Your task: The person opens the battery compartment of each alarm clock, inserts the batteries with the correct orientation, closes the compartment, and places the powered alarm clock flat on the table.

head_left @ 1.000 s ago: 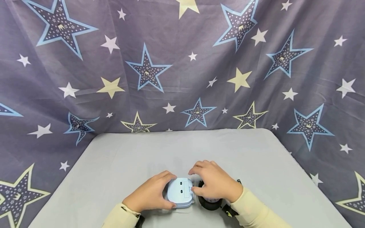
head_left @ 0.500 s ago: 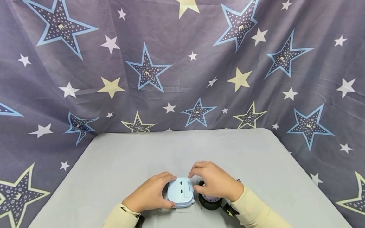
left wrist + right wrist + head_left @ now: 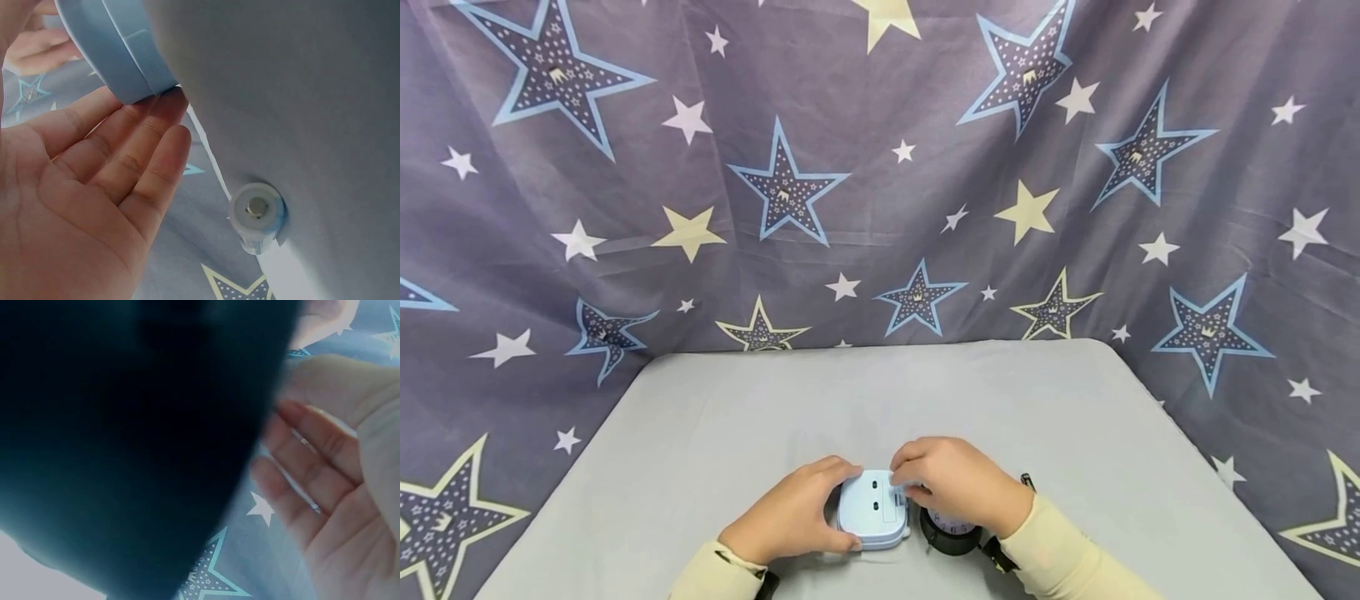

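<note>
Beside one black clock (image 3: 951, 542), two hands (image 3: 793, 514) (image 3: 958, 483) grasp one pale-blue device (image 3: 867, 512).

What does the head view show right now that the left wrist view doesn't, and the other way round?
Only the head view: the dark-rimmed clock, partly hidden by the right hand, and the upward face of the blue device with its two small dark marks.

Only the left wrist view: the palm side of the left hand, and a small round pale piece with a metallic centre; I cannot tell what it is.

Both: the left hand holding the blue device, and the star-patterned cloth.
</note>
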Tool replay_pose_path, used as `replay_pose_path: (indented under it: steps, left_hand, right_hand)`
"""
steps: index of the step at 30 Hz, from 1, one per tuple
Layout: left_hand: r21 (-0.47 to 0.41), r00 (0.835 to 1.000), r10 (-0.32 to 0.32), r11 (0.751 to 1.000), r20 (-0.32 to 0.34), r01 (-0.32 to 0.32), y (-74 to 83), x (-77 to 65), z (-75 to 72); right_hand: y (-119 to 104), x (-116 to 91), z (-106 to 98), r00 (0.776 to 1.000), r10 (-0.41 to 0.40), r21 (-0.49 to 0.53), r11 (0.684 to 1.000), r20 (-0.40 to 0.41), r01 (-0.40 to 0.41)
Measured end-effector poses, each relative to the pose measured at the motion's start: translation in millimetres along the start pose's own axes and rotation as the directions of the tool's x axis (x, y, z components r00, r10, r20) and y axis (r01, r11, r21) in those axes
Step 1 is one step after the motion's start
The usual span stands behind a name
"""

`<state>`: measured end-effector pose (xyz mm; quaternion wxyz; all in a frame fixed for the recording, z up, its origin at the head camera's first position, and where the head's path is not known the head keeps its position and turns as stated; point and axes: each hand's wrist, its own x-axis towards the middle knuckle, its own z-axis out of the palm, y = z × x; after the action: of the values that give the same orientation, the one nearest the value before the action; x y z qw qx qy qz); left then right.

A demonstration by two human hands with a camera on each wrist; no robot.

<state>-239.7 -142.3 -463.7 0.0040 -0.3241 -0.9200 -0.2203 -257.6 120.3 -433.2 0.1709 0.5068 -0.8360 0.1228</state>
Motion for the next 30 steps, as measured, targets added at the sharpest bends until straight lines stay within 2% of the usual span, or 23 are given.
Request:
replay_pose_path:
  steps: [4, 10, 16, 23, 30]
  left_hand:
    - [0.009, 1.0, 0.008, 1.0, -0.002, -0.008, -0.8, 2.4, -1.1]
    - [0.006, 1.0, 0.008, 1.0, -0.006, -0.008, -1.4, 1.5, -2.6]
    - [0.007, 1.0, 0.007, 1.0, -0.017, -0.007, -1.2, 0.0, 0.3]
    - [-0.002, 1.0, 0.014, 1.0, -0.024, -0.014, -1.5, -1.6, -1.1]
    - [-0.017, 1.0, 0.009, 1.0, -0.012, -0.009, -0.4, -3.7, 1.4]
  right_hand:
    - [-1.3, 1.4, 2.0, 0.996, -0.09, -0.065, 0.994, -0.013, 0.089]
    - [-3.4, 2.6, 3.6, 0.982, -0.186, -0.09, 0.979, -0.028, 0.183]
    - [-4.3, 1.3, 3.7, 0.982, -0.189, -0.085, 0.978, 0.008, 0.189]
    - [-5.0, 2.7, 0.9, 0.987, -0.148, -0.06, 0.987, 0.065, 0.152]
    - [-6.4, 0.3, 4.0, 0.988, -0.142, -0.031, 0.989, 0.056, 0.144]
